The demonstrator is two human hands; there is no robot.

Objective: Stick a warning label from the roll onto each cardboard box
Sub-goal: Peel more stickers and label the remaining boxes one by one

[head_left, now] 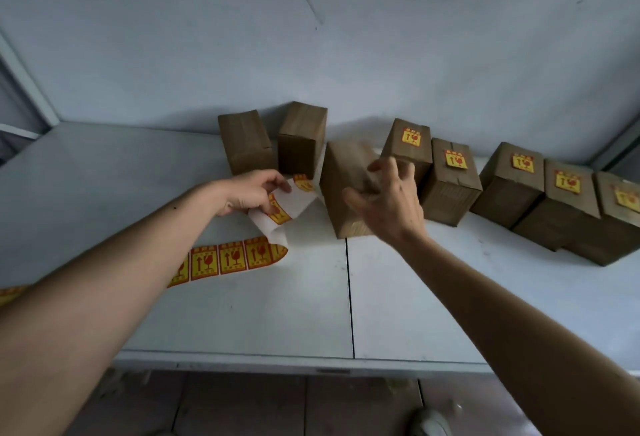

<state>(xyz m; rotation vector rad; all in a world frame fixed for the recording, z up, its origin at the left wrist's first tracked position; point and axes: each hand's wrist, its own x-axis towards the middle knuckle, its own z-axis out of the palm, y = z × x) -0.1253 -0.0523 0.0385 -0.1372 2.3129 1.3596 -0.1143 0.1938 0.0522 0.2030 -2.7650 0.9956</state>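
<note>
Cardboard boxes: five labelled, three bare. Left hand (pixel 254 195) is pinching the label strip (pixel 277 214); right hand (pixel 388 198), fingers spread, is reaching for the nearest unlabelled box (pixel 343 186).

A single head-worn wide-angle camera looks forward and down from above the near edge of the table (pixel 104 172). It faces the wall (pixel 346 37), which fills the upper half of the frame. Both forearms enter from the lower corners, and floor shows along the bottom edge. No second view exists.
</note>
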